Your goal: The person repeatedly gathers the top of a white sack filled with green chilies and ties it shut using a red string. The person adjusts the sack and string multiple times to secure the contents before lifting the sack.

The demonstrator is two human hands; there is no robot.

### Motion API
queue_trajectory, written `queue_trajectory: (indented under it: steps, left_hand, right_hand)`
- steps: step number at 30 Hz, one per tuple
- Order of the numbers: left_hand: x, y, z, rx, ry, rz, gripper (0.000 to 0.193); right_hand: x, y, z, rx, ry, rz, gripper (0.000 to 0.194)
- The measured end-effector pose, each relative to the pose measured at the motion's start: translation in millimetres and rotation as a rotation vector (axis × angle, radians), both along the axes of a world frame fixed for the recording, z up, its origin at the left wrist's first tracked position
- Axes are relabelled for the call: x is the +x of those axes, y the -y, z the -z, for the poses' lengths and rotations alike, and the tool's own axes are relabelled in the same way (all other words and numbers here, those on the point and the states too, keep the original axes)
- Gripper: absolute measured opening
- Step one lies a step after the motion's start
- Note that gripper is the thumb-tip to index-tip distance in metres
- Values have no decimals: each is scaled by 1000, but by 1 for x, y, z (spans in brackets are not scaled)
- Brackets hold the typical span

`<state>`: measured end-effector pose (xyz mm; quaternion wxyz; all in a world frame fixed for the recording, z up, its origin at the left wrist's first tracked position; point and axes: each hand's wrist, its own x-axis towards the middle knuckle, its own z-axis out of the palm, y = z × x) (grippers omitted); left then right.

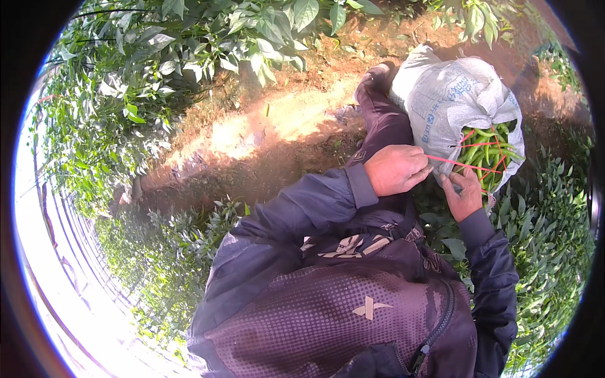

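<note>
A white woven sack [446,101] full of long green peppers [479,150] leans beside my leg, its mouth turned towards me. Red string [465,164] zigzags across the opening from rim to rim. Closed around one end of the string, my left hand [399,170] holds it taut to the left of the mouth. At the near edge of the opening, my right hand [463,193] pinches the sack's rim between thumb and fingers, close to the string. The exact contact of the right fingertips is partly hidden.
Leafy pepper plants [264,33] line the far side of a bare soil path [283,123]. More plants [543,227] grow close on my right and others [165,255] on my left. My trousered leg [385,123] stretches along the sack's left side.
</note>
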<state>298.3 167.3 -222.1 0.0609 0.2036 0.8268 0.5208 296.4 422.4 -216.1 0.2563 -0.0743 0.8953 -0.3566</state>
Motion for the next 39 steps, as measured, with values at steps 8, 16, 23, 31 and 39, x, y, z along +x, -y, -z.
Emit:
queue_trajectory:
  steps: [8, 16, 23, 31, 39]
  left_hand:
    - [-2, -3, 6, 0, -35, 9, 25]
    - [7, -21, 18, -120, 111, -94, 26]
    - [21, -43, 44, -244, 165, 5, 22]
    - [35, -53, 46, -99, 94, -182, 21]
    - [44, -97, 33, -65, 267, -81, 19]
  right_hand:
    - [-3, 9, 16, -65, -40, 17, 26]
    - [7, -19, 38, -123, 36, 23, 26]
    - [6, -18, 62, -62, -18, 22, 30]
    - [-7, -17, 49, -346, 353, 438, 28]
    - [-13, -44, 60, -435, 538, 573, 32]
